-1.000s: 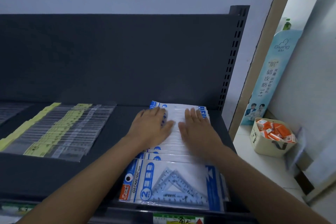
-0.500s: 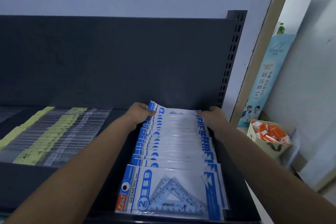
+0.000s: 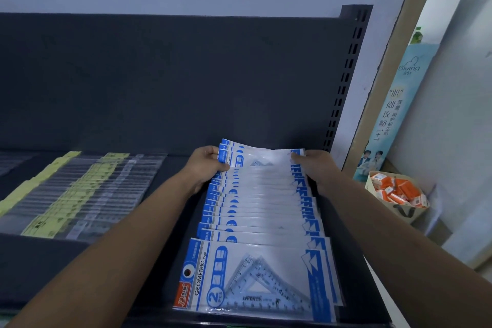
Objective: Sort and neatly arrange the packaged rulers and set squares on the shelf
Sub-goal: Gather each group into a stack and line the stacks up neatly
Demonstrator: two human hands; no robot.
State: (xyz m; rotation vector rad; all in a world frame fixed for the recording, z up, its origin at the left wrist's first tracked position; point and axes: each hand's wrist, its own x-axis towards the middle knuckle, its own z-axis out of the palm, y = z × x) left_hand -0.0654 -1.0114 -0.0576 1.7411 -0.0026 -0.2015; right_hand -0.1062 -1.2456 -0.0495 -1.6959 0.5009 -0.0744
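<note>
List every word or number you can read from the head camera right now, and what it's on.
"GEOMETRIC tools": front set-square packet.
"2 PCS": blue circle on that packet.
"Giving": top of the blue banner.
"1+1": lower on that banner.
Too blurred: packet's red logo, banner's Chinese characters, yellow ruler labels, orange boxes.

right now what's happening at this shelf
A person is tidying a row of set square packs that overlap from the front of the dark shelf to the back. The left hand grips the left edge of the rearmost packs and the right hand grips their right edge, tilting them up a little. Clear ruler packs with yellow labels lie in a separate row to the left, untouched.
</note>
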